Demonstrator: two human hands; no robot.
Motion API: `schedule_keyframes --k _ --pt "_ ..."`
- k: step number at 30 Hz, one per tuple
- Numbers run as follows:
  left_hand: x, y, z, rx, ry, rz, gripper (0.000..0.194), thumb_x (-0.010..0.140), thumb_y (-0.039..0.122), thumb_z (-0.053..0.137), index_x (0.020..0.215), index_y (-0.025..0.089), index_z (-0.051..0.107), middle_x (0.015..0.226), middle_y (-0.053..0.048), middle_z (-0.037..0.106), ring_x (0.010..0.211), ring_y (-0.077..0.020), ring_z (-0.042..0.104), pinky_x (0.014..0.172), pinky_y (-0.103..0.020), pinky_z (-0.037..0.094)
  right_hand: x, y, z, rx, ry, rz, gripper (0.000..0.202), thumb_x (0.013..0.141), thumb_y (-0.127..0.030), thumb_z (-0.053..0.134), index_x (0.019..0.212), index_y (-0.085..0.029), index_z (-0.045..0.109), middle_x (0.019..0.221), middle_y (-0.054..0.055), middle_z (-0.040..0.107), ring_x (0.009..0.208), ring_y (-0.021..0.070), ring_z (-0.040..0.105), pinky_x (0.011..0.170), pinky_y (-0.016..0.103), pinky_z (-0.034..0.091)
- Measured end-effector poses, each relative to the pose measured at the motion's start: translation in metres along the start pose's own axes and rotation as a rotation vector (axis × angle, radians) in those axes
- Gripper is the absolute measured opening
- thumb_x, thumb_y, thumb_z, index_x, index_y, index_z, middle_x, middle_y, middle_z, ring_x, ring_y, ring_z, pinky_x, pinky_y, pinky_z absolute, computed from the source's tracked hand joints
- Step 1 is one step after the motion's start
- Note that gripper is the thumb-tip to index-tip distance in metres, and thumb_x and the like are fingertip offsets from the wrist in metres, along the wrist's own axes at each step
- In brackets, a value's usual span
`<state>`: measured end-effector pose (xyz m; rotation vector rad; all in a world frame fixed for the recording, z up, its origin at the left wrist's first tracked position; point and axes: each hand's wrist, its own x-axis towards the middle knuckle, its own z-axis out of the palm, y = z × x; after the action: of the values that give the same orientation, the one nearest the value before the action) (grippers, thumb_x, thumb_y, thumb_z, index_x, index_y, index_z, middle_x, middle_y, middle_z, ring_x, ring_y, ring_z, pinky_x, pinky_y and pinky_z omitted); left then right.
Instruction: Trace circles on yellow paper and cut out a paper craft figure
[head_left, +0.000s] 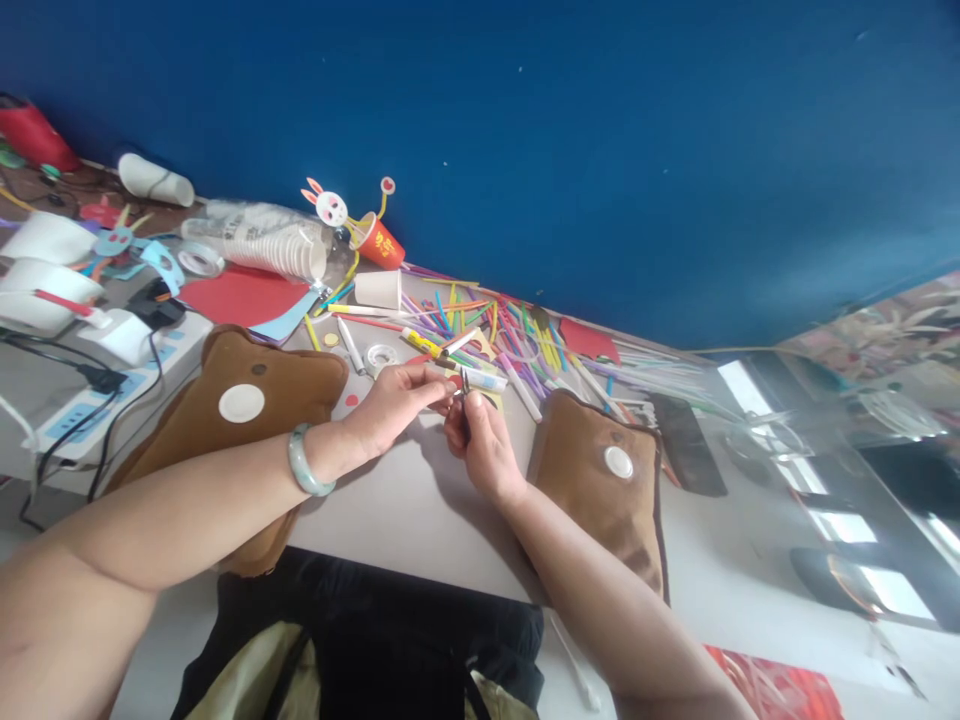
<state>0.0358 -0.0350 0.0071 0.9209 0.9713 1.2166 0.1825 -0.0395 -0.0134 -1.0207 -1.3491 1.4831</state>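
Over the near part of the table (375,520), my two hands meet at the fingertips. My left hand (397,400), with a pale green bangle (300,460) on its wrist, pinches a small red piece (454,382) that looks like paper. My right hand (484,445) is closed round small dark scissors (465,383), whose blades point up beside the red piece. The fingers hide most of the handles and part of the red piece. Just beyond the hands lie markers, a white tape roll (381,357) and a yellow marker (420,342).
Brown cushion-like warmers (277,385) flank my arms, the other (592,440) on the right. Pipe cleaners (517,340) spread along the blue wall (570,150). A red cup (381,243) with a rabbit figure, stacked paper cups (262,245) and a power strip (112,390) stand left.
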Motion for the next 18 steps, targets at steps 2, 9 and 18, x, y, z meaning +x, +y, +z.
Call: schedule_keyframes --k 2,9,18 --pt "0.0001 -0.0005 0.0004 -0.024 0.002 -0.013 0.019 0.072 0.032 0.077 0.064 0.017 0.068 0.065 -0.001 0.067 0.068 -0.0146 0.063 0.075 -0.03 0.051 0.0002 0.0005 0.0003 -0.001 -0.004 -0.002 0.058 0.086 -0.078 0.05 0.069 -0.023 0.047 0.052 -0.004 0.041 0.043 0.0094 0.03 0.041 0.025 0.022" --pt "0.0007 -0.0032 0.0018 -0.104 0.002 -0.046 0.02 0.069 0.032 0.079 0.064 0.017 0.068 0.065 -0.001 0.067 0.066 -0.014 0.062 0.074 -0.031 0.05 -0.0012 0.0003 0.0022 -0.001 0.007 0.001 0.057 0.087 -0.077 0.051 0.068 -0.024 0.046 0.052 -0.004 0.04 0.043 0.0096 0.03 0.042 0.026 0.023" --pt "0.0002 -0.0039 0.0022 -0.123 -0.006 -0.028 0.02 0.069 0.032 0.081 0.066 0.015 0.07 0.066 -0.001 0.067 0.068 -0.014 0.063 0.077 -0.032 0.052 0.0005 0.003 0.0017 0.05 -0.004 0.02 0.055 0.088 -0.076 0.052 0.071 -0.023 0.047 0.051 -0.005 0.039 0.042 0.0082 0.028 0.041 0.025 0.02"
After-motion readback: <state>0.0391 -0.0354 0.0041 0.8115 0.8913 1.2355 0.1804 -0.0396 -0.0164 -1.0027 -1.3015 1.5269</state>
